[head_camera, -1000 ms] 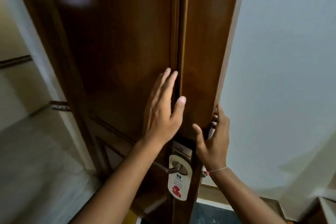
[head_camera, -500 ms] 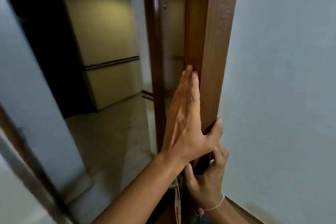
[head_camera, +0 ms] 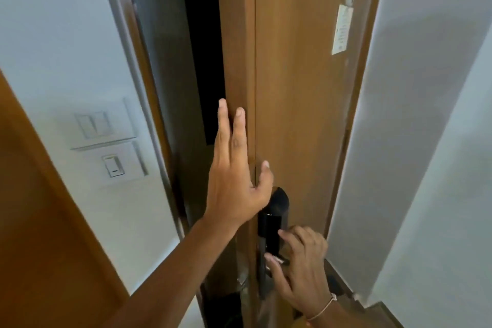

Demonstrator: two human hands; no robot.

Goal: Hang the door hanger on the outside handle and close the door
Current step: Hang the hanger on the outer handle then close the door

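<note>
The brown wooden door [head_camera: 300,82] stands nearly shut, with a dark gap along its left edge. I see its inner face. My left hand [head_camera: 234,178] lies flat and open against the door's edge, fingers pointing up. My right hand [head_camera: 300,266] is curled around the inside handle under the black lock body [head_camera: 274,221]; the handle is mostly hidden by my fingers. The door hanger and the outside handle are out of sight behind the door.
A white notice card [head_camera: 342,30] is fixed on the door's inner face. Wall switches [head_camera: 106,141] sit on the white wall at left, beside the door frame [head_camera: 149,104]. A brown wooden panel [head_camera: 40,234] fills the lower left. A white wall [head_camera: 426,141] stands at right.
The door has swung from wide open to nearly shut. The hanger seen on the outside handle is now hidden. My right hand moved from the door's edge to the inside handle.
</note>
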